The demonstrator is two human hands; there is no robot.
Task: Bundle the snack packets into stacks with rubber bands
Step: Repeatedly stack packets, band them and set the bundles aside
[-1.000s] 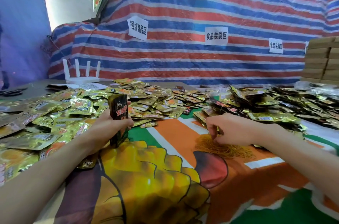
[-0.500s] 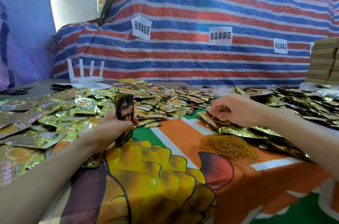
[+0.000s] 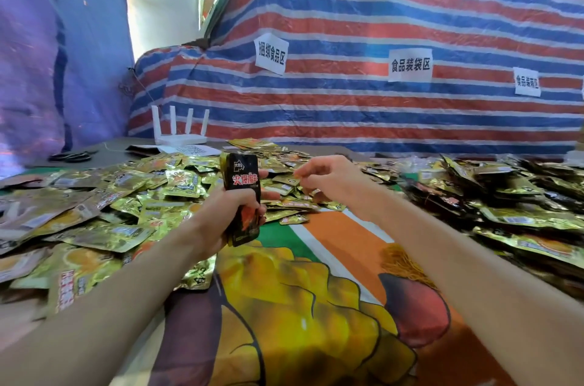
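Observation:
My left hand (image 3: 227, 215) grips an upright stack of black snack packets (image 3: 241, 192) above the table's middle. My right hand (image 3: 328, 180) hovers just to the right of the stack, fingers curled and thumb pinched to forefinger; a thin rubber band between them is too small to make out. A heap of yellow rubber bands (image 3: 403, 264) lies on the cloth under my right forearm. Loose gold packets (image 3: 104, 205) cover the left side, and a darker pile of packets (image 3: 512, 199) fills the right.
A printed cloth (image 3: 300, 322) covers the table. A white router (image 3: 180, 129) and black scissors (image 3: 72, 157) sit at the back left. A striped tarp (image 3: 379, 22) with paper labels hangs behind.
My right hand has lifted off the rubber band heap and swung left, up to the stack. My left hand has raised the stack slightly.

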